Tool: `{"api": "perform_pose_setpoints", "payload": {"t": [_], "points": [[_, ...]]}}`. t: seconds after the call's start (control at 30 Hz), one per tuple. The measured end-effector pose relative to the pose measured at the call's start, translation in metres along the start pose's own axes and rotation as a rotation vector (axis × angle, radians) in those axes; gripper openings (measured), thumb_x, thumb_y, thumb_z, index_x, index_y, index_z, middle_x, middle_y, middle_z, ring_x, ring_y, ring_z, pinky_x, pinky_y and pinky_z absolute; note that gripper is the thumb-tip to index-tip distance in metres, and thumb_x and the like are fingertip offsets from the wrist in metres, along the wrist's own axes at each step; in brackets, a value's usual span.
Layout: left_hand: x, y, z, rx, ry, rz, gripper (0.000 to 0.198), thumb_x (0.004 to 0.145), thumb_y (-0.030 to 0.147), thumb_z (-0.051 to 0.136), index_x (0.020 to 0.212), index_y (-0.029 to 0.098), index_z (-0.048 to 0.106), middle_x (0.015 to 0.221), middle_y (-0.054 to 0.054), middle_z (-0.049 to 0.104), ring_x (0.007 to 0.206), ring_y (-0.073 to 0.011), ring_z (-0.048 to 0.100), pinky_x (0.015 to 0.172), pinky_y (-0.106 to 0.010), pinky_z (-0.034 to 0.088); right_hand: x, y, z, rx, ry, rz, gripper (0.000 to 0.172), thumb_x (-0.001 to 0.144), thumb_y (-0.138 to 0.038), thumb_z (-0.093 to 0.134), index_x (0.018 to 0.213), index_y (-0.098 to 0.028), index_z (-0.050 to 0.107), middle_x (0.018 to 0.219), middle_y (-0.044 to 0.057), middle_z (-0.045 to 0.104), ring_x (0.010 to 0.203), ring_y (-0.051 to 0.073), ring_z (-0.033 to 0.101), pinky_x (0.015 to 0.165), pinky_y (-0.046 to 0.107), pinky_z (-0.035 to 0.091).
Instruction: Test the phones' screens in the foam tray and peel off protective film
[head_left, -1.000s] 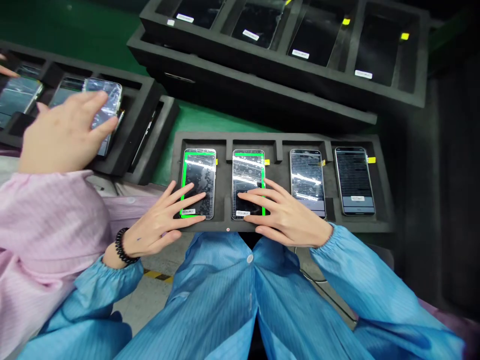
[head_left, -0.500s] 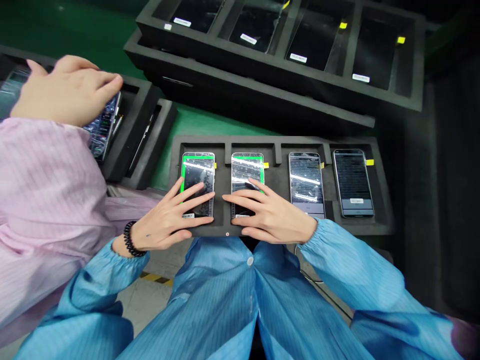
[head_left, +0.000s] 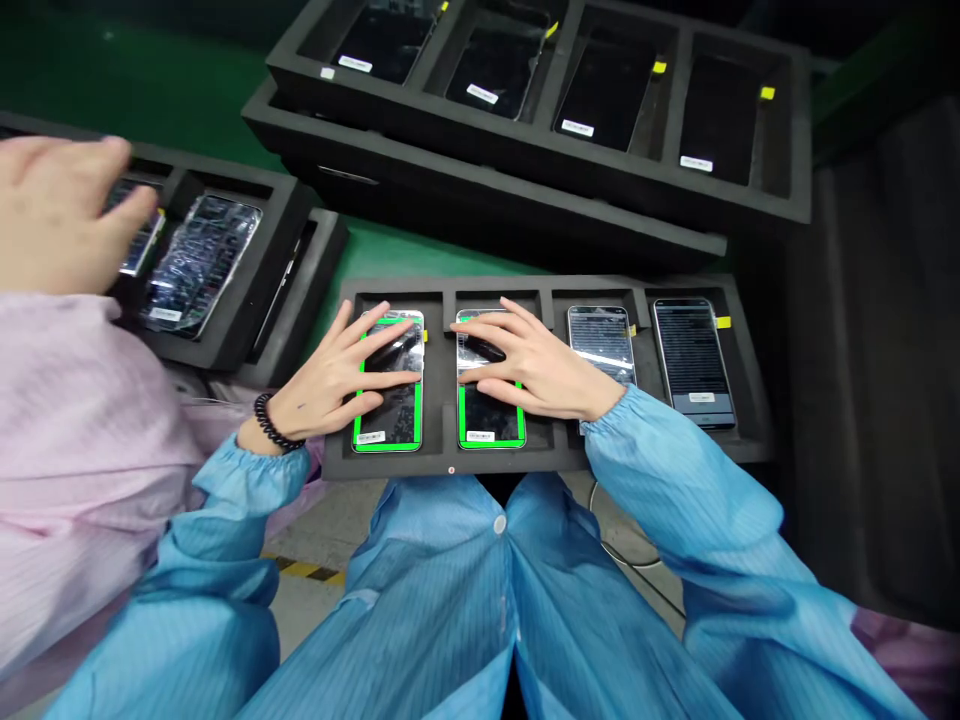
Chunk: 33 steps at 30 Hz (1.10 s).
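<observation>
In the head view, a black foam tray (head_left: 574, 459) lies across in front of me with smartphones in its slots. My left hand (head_left: 341, 370) is open, fingers spread over the leftmost smartphone (head_left: 394, 412), whose screen has a green border. Over the second smartphone (head_left: 491, 412), also edged in green, my right hand (head_left: 521, 360) is spread open, fingertips on its upper half. Each of these two phones has a white label near its lower edge. The third smartphone (head_left: 600, 335) is partly hidden by my right hand and sleeve. Text fills the screen of the rightmost smartphone (head_left: 694, 350).
Beyond it stand stacked black foam trays (head_left: 495, 150) holding dark phones with white labels and yellow tabs. To the left, a co-worker's hand (head_left: 60, 215) in a pink sleeve hovers by another foam tray (head_left: 262, 280) with a film-covered phone (head_left: 202, 265).
Both my hands have moved up the screens from the lower to the upper parts, and the green borders now show along the bottoms. The co-worker's hand has moved left, uncovering a phone.
</observation>
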<state>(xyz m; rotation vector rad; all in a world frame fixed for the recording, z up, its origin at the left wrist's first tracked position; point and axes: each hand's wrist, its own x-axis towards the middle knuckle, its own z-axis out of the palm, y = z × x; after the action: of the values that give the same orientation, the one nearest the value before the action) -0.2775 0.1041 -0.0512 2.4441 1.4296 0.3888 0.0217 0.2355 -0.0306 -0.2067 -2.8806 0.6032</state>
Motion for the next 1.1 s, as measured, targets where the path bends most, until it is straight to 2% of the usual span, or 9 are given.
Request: {"api": "perform_pose_setpoints", "payload": {"t": [0.17,0.33,0.57,0.73,0.8,0.9,1.0,1.1], "points": [[0.019,-0.010,-0.005,0.036,0.031,-0.023,0.047,0.101,0.055,0.027,0.135,0.047,0.060,0.170,0.010,0.017,0.158,-0.0343,0.010,0.124,-0.068,0.000,0.009,0.015,-0.002,-0.036,0.056,0.054,0.039,0.106,-0.038,0.041,0.117,-0.025,0.076,0.151,0.011,0.052,0.140,0.029,0.043,0.123,0.063,0.024],[0.035,-0.014,-0.010,0.072,0.045,-0.113,0.046,0.103,0.050,0.029,0.137,0.043,0.059,0.170,0.008,0.017,0.158,-0.0349,0.009,0.125,-0.067,0.000,0.017,0.026,-0.002,-0.074,0.097,0.145,0.041,0.107,-0.040,0.037,0.123,-0.027,0.073,0.150,0.009,0.051,0.141,0.027,0.042,0.125,0.061,0.023],[0.041,-0.012,-0.008,0.132,0.062,-0.169,0.046,0.103,0.044,0.031,0.143,0.040,0.054,0.170,0.003,0.018,0.158,-0.0335,0.010,0.125,-0.067,0.004,0.020,0.023,0.001,-0.118,0.119,0.181,0.041,0.107,-0.038,0.037,0.124,-0.024,0.072,0.149,0.012,0.052,0.140,0.028,0.042,0.124,0.060,0.024],[0.041,-0.011,-0.006,0.119,0.059,-0.172,0.047,0.104,0.048,0.028,0.142,0.040,0.054,0.170,0.003,0.022,0.158,-0.0322,0.011,0.125,-0.067,0.003,0.021,0.019,-0.002,-0.085,0.097,0.197,0.039,0.106,-0.036,0.040,0.124,-0.022,0.072,0.150,0.013,0.051,0.141,0.029,0.042,0.125,0.059,0.024],[0.039,-0.006,-0.007,0.089,0.116,-0.185,0.052,0.103,0.053,0.024,0.144,0.038,0.053,0.169,0.001,0.024,0.158,-0.0316,0.013,0.126,-0.065,0.003,0.016,0.016,-0.008,-0.055,0.118,0.196,0.040,0.107,-0.037,0.039,0.125,-0.022,0.072,0.151,0.012,0.051,0.141,0.028,0.043,0.125,0.057,0.024],[0.027,0.006,-0.007,-0.049,0.340,-0.285,0.065,0.101,0.064,0.019,0.148,0.030,0.048,0.167,-0.001,0.030,0.157,-0.0289,0.018,0.130,-0.054,0.007,-0.001,0.007,-0.021,-0.037,0.199,0.233,0.043,0.108,-0.037,0.034,0.129,-0.021,0.068,0.151,0.012,0.051,0.139,0.026,0.045,0.125,0.055,0.025],[0.012,0.010,0.000,-0.211,0.512,-0.413,0.070,0.101,0.065,0.013,0.151,0.024,0.042,0.163,0.001,0.036,0.153,-0.0256,0.028,0.129,-0.042,0.022,-0.020,-0.001,-0.028,-0.067,0.248,0.326,0.044,0.108,-0.037,0.032,0.128,-0.021,0.068,0.149,0.012,0.052,0.137,0.026,0.047,0.124,0.056,0.026],[0.008,-0.002,0.012,-0.338,0.561,-0.492,0.068,0.102,0.061,0.005,0.150,0.026,0.039,0.157,0.003,0.045,0.145,-0.0221,0.040,0.121,-0.036,0.039,-0.023,-0.005,-0.023,-0.113,0.220,0.400,0.044,0.108,-0.038,0.033,0.125,-0.021,0.069,0.149,0.013,0.052,0.137,0.028,0.047,0.124,0.059,0.025]]}}
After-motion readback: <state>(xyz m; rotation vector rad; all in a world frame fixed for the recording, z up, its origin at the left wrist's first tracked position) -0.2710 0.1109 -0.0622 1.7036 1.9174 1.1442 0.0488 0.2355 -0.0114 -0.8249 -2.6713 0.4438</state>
